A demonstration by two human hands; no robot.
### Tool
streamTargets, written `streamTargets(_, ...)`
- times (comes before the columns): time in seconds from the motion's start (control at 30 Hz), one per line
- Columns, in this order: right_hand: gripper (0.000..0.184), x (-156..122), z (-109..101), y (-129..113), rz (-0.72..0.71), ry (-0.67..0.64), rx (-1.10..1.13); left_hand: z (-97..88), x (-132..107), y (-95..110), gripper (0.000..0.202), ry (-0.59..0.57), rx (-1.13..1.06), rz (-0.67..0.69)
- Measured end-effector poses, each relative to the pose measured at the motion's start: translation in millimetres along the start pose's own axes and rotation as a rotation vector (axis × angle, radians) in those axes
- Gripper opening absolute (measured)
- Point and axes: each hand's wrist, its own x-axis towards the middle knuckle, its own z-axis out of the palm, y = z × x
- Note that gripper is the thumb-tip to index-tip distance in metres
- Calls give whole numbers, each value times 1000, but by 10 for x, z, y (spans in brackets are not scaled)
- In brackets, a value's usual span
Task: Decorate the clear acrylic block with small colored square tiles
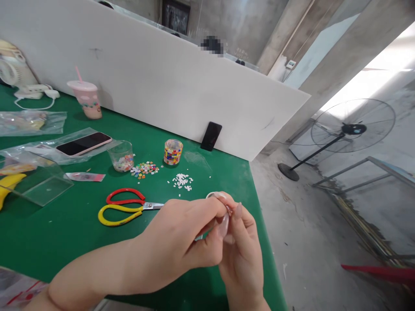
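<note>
Both my hands meet above the near right part of the green table (65, 242). My left hand (181, 233) is closed, its fingertips pinched on a small pale ring-like object (215, 195) that is mostly hidden. My right hand (241, 255) is closed too, its fingers pressed against the same small thing from the right. Red and yellow scissors (125, 207) lie just left of my hands. A pile of white tiles (182, 181) and a pile of coloured tiles (145, 169) lie behind them, near a small cup covered in coloured tiles (173, 151).
A clear cup of tiles (122, 156), a phone on plastic bags (83, 143), a clear box (39, 183), a pink drink cup (88, 98) and a black phone (211, 136) leaning on the white partition (155, 77). A standing fan (352, 128) is on the floor at right.
</note>
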Motion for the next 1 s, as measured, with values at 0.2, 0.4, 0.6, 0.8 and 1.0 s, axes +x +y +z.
streamTargets(0.2, 25, -7, 2, -20, 39, -8, -18, -33, 7, 13, 19, -64, -61, -85)
streamTargets(0.4, 21, -17, 2, -12, 10, -12, -13, -24, -26, -19, 19, -81, -120, -103)
streamTargets(0.6, 14, -3, 5, -7, -23, -23, 8, -28, 3, -43, 19, -92, -191, -130)
streamTargets(0.8, 15, 3, -4, -24, -49, -47, -21, -41, 19, -42, 19, -111, -246, -156)
streamTargets(1.0, 14, 24, -10, -8, -80, -34, -76, -29, 13, -39, 20, -77, -152, -136)
